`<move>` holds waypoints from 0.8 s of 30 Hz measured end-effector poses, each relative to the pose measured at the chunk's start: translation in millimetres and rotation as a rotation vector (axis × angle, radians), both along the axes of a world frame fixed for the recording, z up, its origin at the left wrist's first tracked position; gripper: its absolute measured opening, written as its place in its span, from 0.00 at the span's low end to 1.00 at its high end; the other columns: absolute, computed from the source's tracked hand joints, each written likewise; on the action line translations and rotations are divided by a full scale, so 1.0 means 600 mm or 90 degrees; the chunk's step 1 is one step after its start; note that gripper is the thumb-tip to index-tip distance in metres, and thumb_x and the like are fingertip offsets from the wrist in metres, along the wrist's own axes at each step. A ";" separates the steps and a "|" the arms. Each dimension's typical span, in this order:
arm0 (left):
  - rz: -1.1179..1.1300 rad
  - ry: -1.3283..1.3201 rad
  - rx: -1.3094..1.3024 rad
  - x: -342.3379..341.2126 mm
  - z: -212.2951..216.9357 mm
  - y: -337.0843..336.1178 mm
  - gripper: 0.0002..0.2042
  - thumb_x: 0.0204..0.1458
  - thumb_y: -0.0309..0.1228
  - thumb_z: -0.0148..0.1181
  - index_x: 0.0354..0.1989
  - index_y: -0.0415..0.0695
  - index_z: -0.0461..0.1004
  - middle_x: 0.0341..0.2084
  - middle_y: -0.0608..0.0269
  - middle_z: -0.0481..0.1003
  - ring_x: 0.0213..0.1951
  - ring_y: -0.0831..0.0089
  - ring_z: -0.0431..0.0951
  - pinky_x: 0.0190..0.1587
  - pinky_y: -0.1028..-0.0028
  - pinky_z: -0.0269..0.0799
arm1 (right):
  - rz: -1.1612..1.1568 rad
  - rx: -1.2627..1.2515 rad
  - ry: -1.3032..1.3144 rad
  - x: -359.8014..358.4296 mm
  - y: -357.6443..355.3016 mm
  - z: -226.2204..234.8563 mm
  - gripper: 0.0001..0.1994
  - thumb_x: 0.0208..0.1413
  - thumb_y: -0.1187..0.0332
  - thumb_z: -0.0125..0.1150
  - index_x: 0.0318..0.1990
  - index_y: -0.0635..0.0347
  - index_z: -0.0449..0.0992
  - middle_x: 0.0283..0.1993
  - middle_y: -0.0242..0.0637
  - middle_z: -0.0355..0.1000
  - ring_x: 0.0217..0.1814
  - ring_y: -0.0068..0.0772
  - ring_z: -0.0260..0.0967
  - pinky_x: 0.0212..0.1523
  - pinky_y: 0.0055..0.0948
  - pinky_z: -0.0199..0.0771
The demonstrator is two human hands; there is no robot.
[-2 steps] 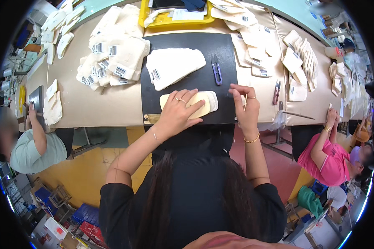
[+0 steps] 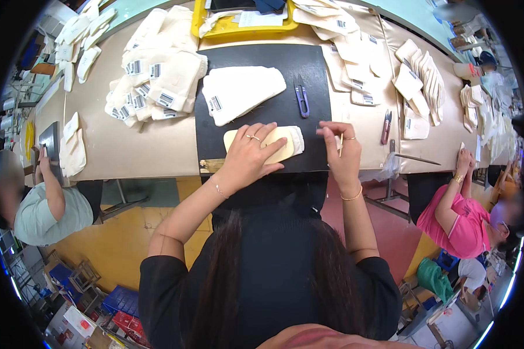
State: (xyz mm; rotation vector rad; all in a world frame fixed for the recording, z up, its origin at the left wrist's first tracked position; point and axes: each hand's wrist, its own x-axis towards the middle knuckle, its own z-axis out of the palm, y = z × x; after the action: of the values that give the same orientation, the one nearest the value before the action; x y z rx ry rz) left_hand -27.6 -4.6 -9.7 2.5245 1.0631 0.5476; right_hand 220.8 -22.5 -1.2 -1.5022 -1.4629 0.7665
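My left hand [image 2: 251,152] lies flat with fingers spread on a pale yellow rounded board [image 2: 285,152]. A white cloth end [image 2: 298,140] sticks out at the board's right end. Just right of it, my right hand [image 2: 342,150] is raised, thumb and index finger close together. A thin pale stick [image 2: 340,143] shows in its fingers, and something tiny is at the fingertips, too small to name. Beyond the left hand, a stack of cream cloth pieces [image 2: 244,90] with a printed label lies on the black mat [image 2: 209,138]. Purple thread snips [image 2: 301,98] lie right of the stack.
Heaps of labelled cream cloth pieces lie at left [image 2: 172,75] and right [image 2: 355,52]. A yellow tray [image 2: 244,29] stands at the back. Red-handled snips [image 2: 386,128] and a plastic bag [image 2: 387,168] lie rightward. Co-workers sit at left [image 2: 52,212] and right [image 2: 457,224].
My right hand has shifted slightly left, and something tiny now shows at its fingertips. The left hand stays on the board.
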 end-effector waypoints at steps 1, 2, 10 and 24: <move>0.004 0.017 -0.007 0.005 -0.006 0.010 0.29 0.45 0.45 0.74 0.57 0.51 0.76 0.61 0.51 0.70 0.59 0.54 0.69 0.62 0.55 0.63 | 0.001 0.002 0.008 -0.001 -0.004 -0.007 0.06 0.65 0.74 0.60 0.44 0.67 0.74 0.42 0.45 0.81 0.43 0.36 0.82 0.43 0.30 0.79; 0.001 0.011 -0.010 0.008 -0.008 0.009 0.29 0.44 0.44 0.74 0.57 0.52 0.77 0.61 0.52 0.70 0.59 0.53 0.69 0.62 0.55 0.63 | 0.008 0.002 0.019 -0.007 -0.014 -0.014 0.06 0.65 0.74 0.60 0.44 0.67 0.74 0.42 0.44 0.81 0.42 0.36 0.82 0.43 0.30 0.79; -0.008 -0.020 -0.013 0.019 -0.016 0.014 0.26 0.44 0.40 0.74 0.55 0.52 0.80 0.61 0.53 0.71 0.58 0.52 0.70 0.62 0.56 0.64 | 0.009 -0.018 0.041 -0.030 -0.035 -0.049 0.05 0.65 0.75 0.59 0.45 0.67 0.74 0.41 0.44 0.79 0.43 0.39 0.81 0.44 0.32 0.80; 0.002 -0.015 -0.016 0.031 -0.026 0.018 0.24 0.45 0.40 0.73 0.53 0.53 0.81 0.60 0.56 0.72 0.57 0.55 0.69 0.61 0.56 0.63 | 0.008 -0.024 0.017 -0.031 -0.037 -0.051 0.06 0.69 0.75 0.53 0.48 0.67 0.73 0.42 0.44 0.80 0.44 0.37 0.82 0.43 0.32 0.79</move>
State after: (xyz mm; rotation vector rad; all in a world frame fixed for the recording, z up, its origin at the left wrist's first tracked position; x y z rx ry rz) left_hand -9.2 5.9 -25.1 2.4890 1.0593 0.5596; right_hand 202.3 -44.4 -31.8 -1.5072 -1.4474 0.8231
